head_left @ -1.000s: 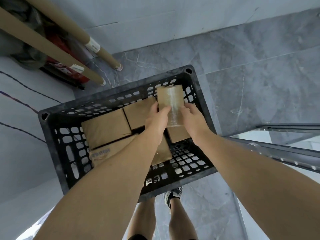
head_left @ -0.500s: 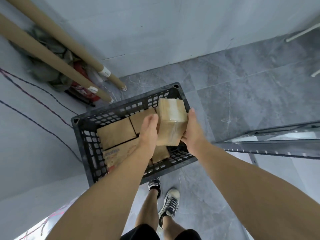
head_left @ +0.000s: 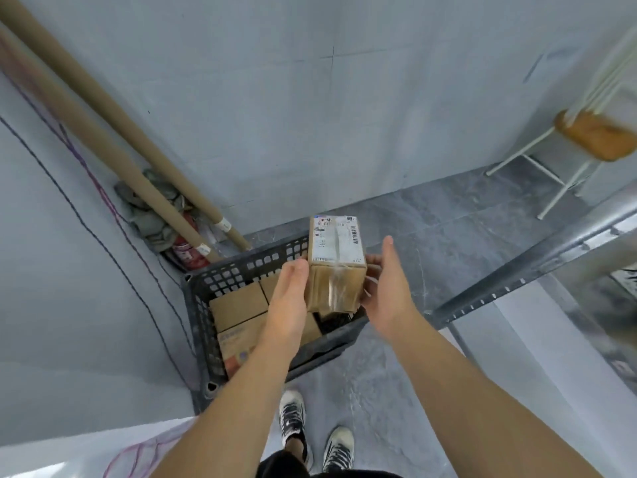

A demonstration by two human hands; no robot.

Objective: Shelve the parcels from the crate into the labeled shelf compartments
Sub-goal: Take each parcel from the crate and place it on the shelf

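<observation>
A small taped cardboard parcel [head_left: 336, 267] with a white shipping label on top is held above the black plastic crate [head_left: 241, 270]. My left hand [head_left: 289, 298] grips its left side. My right hand [head_left: 386, 288] holds its right side, thumb raised and fingers curled under it. Several more brown parcels [head_left: 239, 305] lie inside the crate on the floor. The grey metal shelf frame [head_left: 517, 270] runs along the right.
Two long cardboard tubes [head_left: 138, 174] lean in the left corner over a red fire extinguisher [head_left: 188, 251] and a grey rag. A white-legged stool [head_left: 593, 136] stands at the far right. My feet [head_left: 317, 439] are on the grey tiled floor below the crate.
The parcel has been lifted out of the crate and tilted, so its labelled face shows. My head has risen, and the crate looks smaller and lower.
</observation>
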